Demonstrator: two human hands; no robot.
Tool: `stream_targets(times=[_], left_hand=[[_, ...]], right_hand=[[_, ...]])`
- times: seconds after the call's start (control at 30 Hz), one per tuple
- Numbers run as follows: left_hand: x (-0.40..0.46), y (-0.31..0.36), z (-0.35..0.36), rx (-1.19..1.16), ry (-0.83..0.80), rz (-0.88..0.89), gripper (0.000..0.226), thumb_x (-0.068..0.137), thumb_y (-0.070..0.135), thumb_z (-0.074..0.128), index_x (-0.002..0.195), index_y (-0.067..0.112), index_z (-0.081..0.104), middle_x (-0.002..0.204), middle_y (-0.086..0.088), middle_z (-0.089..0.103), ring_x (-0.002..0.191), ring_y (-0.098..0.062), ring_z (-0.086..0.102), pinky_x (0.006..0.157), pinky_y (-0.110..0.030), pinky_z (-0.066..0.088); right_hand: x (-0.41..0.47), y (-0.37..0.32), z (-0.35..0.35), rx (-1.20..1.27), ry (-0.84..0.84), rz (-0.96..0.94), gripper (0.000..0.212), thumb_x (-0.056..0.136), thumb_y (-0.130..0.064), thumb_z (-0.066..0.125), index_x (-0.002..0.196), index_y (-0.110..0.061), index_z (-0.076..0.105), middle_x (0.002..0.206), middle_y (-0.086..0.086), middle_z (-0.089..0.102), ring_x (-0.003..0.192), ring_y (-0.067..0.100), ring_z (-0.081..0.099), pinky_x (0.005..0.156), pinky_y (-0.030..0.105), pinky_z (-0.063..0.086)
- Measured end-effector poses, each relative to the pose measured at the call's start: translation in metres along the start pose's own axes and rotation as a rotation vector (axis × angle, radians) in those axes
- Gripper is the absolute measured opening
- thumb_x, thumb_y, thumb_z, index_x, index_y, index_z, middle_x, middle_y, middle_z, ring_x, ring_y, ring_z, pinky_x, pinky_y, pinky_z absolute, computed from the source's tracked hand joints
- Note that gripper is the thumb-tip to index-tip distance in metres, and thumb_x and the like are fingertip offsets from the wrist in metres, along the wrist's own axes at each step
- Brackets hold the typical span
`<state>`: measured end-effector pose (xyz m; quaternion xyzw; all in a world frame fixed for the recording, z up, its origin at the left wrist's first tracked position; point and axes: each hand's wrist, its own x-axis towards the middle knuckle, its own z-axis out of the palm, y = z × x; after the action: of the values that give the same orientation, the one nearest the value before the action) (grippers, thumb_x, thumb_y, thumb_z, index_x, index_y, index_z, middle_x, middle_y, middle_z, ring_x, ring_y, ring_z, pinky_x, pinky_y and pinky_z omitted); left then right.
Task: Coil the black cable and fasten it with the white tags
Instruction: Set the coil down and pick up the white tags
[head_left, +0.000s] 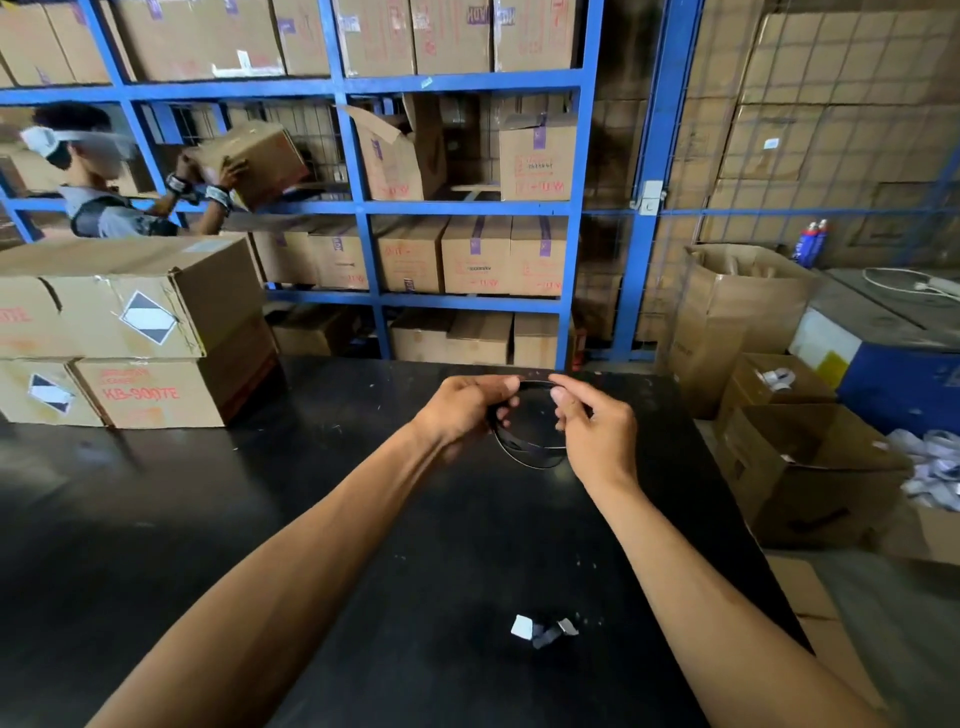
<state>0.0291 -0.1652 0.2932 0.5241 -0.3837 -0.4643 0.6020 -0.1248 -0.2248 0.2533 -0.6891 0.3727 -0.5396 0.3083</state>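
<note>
At far left, stacked cardboard boxes (130, 332) sit on the black table (311, 519). Centre — the left hand (467, 410) pinches the left side of the black cable (530, 457), which is looped into a coil raised above the table's far end; the right hand (597, 431) grips its right side. Nearer, white tags (543, 630) lie on the table, well apart from the coil — open boxes (800, 467) stand at right.
</note>
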Motion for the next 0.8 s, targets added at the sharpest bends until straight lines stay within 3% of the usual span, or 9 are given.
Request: stream_targets(times=[0.07, 0.13, 0.27, 0.4, 0.5, 0.57, 0.67, 0.8], left_hand=[[0.0, -0.011, 0.002, 0.012, 0.039, -0.004, 0.021, 0.101, 0.008, 0.054, 0.086, 0.003, 0.067, 0.069, -0.004, 0.053, 0.055, -0.011, 0.039, 0.053, -0.021, 0.037], [0.002, -0.024, 0.002, 0.174, 0.075, 0.051, 0.026, 0.103, 0.01, 0.053, 0.08, 0.007, 0.065, 0.065, -0.001, 0.049, 0.053, -0.009, 0.038, 0.053, -0.022, 0.033], [0.013, -0.045, -0.007, 0.417, 0.229, 0.116, 0.019, 0.1, 0.011, 0.058, 0.094, 0.007, 0.075, 0.049, 0.014, 0.055, 0.04, 0.003, 0.045, 0.045, -0.014, 0.037], [0.027, -0.076, -0.02, 0.583, 0.272, 0.091, 0.019, 0.097, 0.015, 0.059, 0.095, 0.012, 0.078, 0.055, 0.013, 0.06, 0.043, 0.003, 0.048, 0.048, -0.013, 0.039], [0.036, -0.106, -0.035, 0.686, 0.283, 0.001, 0.02, 0.096, 0.018, 0.059, 0.095, 0.014, 0.079, 0.067, 0.0, 0.063, 0.053, -0.008, 0.049, 0.055, -0.022, 0.043], [0.037, -0.124, -0.046, 0.717, 0.305, -0.046, 0.02, 0.095, 0.018, 0.059, 0.096, 0.013, 0.079, 0.061, 0.004, 0.059, 0.047, -0.003, 0.047, 0.048, -0.016, 0.04], [0.034, -0.148, -0.06, 0.733, 0.327, -0.12, 0.021, 0.095, 0.017, 0.059, 0.103, 0.011, 0.078, 0.072, -0.001, 0.066, 0.058, -0.009, 0.056, 0.041, -0.007, 0.037], [0.029, -0.179, -0.073, 0.691, 0.345, -0.183, 0.028, 0.096, 0.017, 0.061, 0.12, 0.01, 0.074, 0.102, -0.007, 0.074, 0.087, -0.01, 0.062, 0.06, -0.006, 0.042]], right_hand=[[-0.004, 0.007, 0.008, 0.058, 0.01, 0.098, 0.024, 0.1, -0.012, 0.065, 0.118, -0.019, 0.078, 0.087, 0.002, 0.075, 0.068, 0.005, 0.064, 0.065, 0.02, 0.054], [-0.006, 0.015, 0.014, 0.099, 0.0, 0.161, 0.023, 0.1, -0.012, 0.064, 0.116, -0.022, 0.078, 0.083, -0.002, 0.074, 0.064, 0.001, 0.063, 0.065, 0.018, 0.055], [-0.006, 0.034, 0.019, 0.179, -0.14, 0.322, 0.022, 0.098, -0.01, 0.067, 0.112, -0.021, 0.079, 0.082, -0.003, 0.074, 0.062, -0.001, 0.067, 0.07, 0.025, 0.06], [-0.007, 0.06, 0.023, 0.257, -0.319, 0.523, 0.023, 0.097, -0.006, 0.067, 0.109, -0.022, 0.079, 0.087, -0.001, 0.077, 0.083, 0.013, 0.074, 0.083, 0.034, 0.063], [-0.023, 0.091, 0.021, 0.055, -0.399, 0.574, 0.024, 0.099, -0.021, 0.065, 0.121, -0.022, 0.075, 0.108, -0.004, 0.076, 0.101, 0.013, 0.072, 0.098, 0.04, 0.057], [-0.041, 0.114, 0.018, -0.171, -0.472, 0.571, 0.025, 0.097, -0.025, 0.066, 0.119, -0.02, 0.076, 0.117, 0.0, 0.076, 0.109, 0.017, 0.07, 0.102, 0.036, 0.053], [-0.079, 0.147, 0.017, -0.469, -0.76, 0.536, 0.02, 0.091, -0.015, 0.066, 0.103, -0.018, 0.082, 0.108, 0.003, 0.08, 0.107, 0.021, 0.072, 0.096, 0.029, 0.053], [-0.124, 0.178, 0.03, -0.711, -0.948, 0.536, 0.022, 0.087, -0.022, 0.067, 0.104, -0.019, 0.08, 0.107, 0.007, 0.078, 0.101, 0.028, 0.071, 0.086, 0.035, 0.058]])
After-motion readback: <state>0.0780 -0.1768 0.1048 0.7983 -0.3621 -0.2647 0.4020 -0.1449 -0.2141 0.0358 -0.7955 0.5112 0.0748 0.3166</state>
